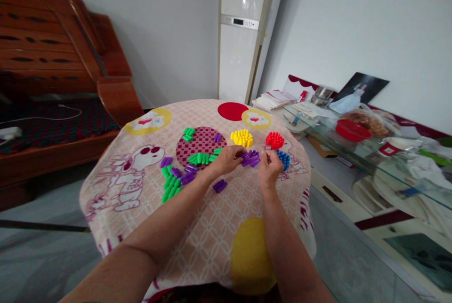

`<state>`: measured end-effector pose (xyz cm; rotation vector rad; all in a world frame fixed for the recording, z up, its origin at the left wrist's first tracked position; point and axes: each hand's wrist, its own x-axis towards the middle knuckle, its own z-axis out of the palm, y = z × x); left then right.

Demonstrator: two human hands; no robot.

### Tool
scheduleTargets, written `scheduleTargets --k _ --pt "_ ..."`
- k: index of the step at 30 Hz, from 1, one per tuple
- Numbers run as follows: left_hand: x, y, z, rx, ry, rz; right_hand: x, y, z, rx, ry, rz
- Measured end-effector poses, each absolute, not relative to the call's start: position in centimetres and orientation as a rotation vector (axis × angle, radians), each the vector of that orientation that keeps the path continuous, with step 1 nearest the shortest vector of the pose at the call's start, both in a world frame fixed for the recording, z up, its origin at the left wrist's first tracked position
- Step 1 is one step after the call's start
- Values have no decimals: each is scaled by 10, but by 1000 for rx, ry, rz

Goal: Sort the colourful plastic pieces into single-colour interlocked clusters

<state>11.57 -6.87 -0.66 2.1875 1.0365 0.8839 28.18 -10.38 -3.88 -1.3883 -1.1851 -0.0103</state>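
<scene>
My left hand (229, 159) reaches over the table, its fingers curled together at the left end of a small group of purple plastic sticks (251, 159). They seem to pinch one of these. To the right of that group, my right hand (271, 166) is closed with thumb and fingertips together; what lies in the pinch is too small to make out. Just beyond it are a red bunch of pegs (274, 139) and a partly hidden blue bunch (284, 160). A yellow bunch (242, 138) sits beyond my left hand.
Green sticks (172, 186) and more purple sticks (189, 175) lie in small groups on the left of the cloth-covered table (197, 242). A purple pair (219, 186) lies nearer me. A cluttered glass-topped cabinet (328, 129) runs along the right; a wooden bench (63, 72) stands left.
</scene>
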Motion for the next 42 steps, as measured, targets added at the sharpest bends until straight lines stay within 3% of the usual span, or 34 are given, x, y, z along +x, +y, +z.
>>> scheduleTargets --k 9,14,20,28,42 --pt "112 -72 -1 2160 1027 998 278 -110 -32 -1356 -1406 161" --pt "113 -73 -2 2262 1012 941 282 -105 -37 -1317 -1263 236" --pt "107 -67 -8 2215 1120 839 306 -98 -44 -1504 -1019 97" --pt "101 -59 -18 2126 1204 918 296 -105 -43 -1896 -1385 -120" --pt "120 -64 -27 2046 1317 916 298 -98 -51 -1882 -1434 -140"
